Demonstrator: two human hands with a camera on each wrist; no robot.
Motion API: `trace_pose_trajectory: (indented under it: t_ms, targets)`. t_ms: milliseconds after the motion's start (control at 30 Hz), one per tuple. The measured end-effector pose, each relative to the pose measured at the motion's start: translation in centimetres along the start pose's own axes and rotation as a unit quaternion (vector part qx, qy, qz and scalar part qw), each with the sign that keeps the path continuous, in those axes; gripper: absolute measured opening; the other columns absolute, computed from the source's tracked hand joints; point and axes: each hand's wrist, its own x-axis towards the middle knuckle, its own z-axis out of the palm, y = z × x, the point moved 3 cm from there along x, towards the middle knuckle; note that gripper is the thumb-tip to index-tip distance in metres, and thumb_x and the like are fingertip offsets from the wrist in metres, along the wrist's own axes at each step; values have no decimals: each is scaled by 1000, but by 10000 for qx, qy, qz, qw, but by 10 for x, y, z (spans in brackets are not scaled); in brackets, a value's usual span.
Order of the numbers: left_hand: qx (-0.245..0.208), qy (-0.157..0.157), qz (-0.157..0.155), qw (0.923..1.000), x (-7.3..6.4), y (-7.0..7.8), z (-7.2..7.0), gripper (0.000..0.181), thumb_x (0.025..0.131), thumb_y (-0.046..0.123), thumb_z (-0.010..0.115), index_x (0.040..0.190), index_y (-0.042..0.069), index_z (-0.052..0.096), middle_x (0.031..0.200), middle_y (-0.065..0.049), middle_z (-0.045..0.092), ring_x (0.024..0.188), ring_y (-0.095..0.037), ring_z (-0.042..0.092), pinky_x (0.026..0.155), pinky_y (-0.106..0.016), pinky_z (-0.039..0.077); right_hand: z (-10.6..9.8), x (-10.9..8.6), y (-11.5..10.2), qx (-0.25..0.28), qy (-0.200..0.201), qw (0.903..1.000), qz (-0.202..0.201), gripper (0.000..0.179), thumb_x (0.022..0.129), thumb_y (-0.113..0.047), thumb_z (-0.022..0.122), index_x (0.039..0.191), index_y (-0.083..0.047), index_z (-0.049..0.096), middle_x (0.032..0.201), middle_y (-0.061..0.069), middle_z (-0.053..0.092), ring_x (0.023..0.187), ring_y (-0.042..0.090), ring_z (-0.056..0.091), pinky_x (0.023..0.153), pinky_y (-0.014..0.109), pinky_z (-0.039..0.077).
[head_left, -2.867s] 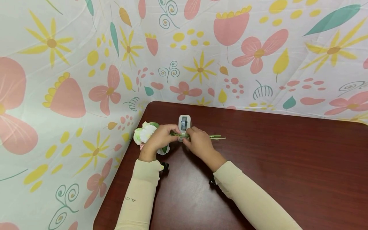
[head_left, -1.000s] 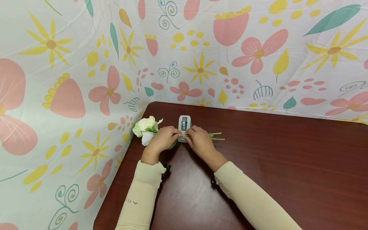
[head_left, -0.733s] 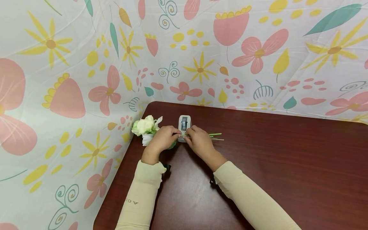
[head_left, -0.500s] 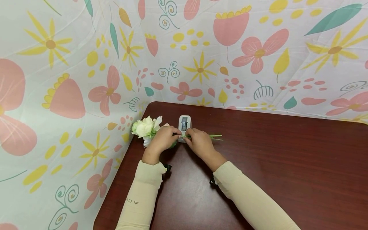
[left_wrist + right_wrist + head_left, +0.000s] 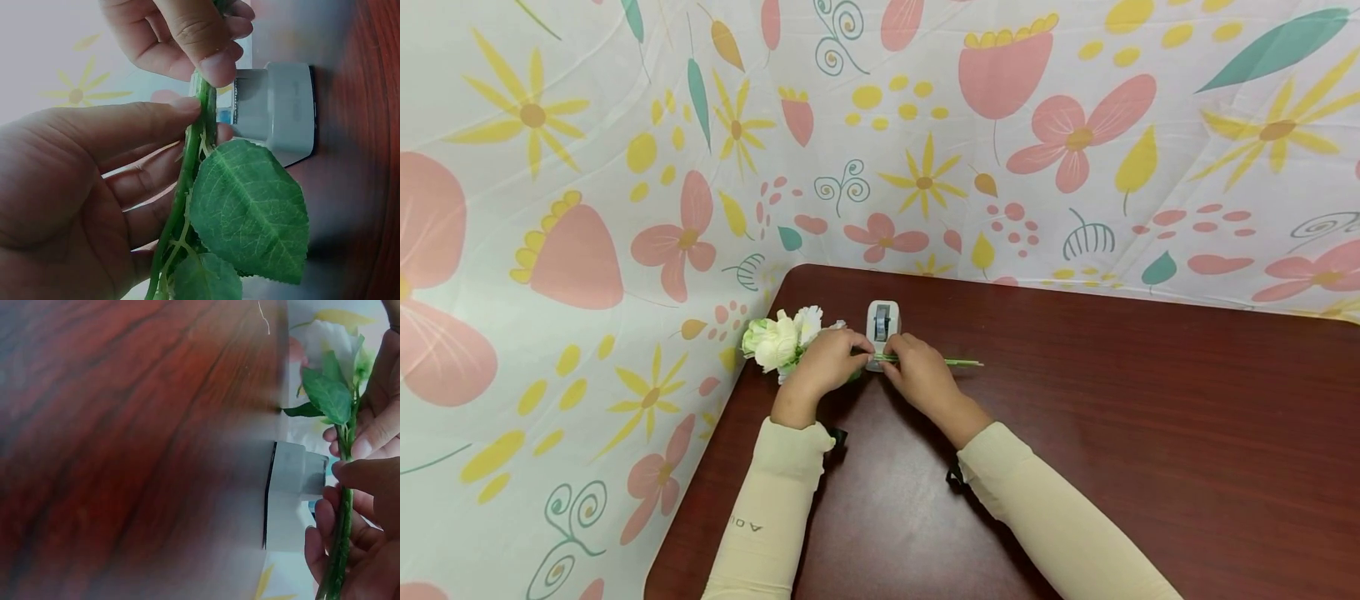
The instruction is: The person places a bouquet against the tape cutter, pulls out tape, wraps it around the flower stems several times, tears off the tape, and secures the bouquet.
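Observation:
A bunch of artificial flowers [image 5: 775, 340] with white and cream blooms lies across both hands, blooms to the left. Its green stems [image 5: 962, 362] stick out to the right. My left hand [image 5: 827, 362] pinches the stems just below the leaves [image 5: 250, 209], thumb against fingers. Right beside it, my right hand [image 5: 921, 371] grips the same stems [image 5: 340, 544], thumb on one side and curled fingers on the other. Close behind the stems stands a light grey tape dispenser [image 5: 882, 321], its serrated cutter edge near the fingertips in the left wrist view. The left hand hides part of the blooms.
The dark red-brown table [image 5: 1112, 433] stretches to the right and toward the front. A white cloth with printed flowers [image 5: 925, 167] hangs behind it and along its left edge.
The flower bunch has rolled about its stems: the blooms have turned over and the stem ends have drawn together. Both hands stay nearly in place by the tape dispenser.

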Motion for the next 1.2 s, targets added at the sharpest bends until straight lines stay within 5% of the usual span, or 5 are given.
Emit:
trace_pose_trajectory:
  t_ms: [400,1200]
  targets:
    - [-170,-166,-86,9997,-5,1,-4,21,100,23,64,113,14,77,114,-4,76,107,-23,69,95,-40,54,1,-2,-3,-117,-15,9999,-26,17,94,-16,73,106,-11,63,103,6,66,87,22,65,73,38,55]
    - [-247,-301,-65,9992,-5,0,-5,10,96,20,69,99,19,78,104,0,76,91,-17,67,86,-36,53,2,-9,-6,-233,180,9994,-165,18,93,-17,75,105,-11,63,99,6,67,71,18,63,62,33,53]
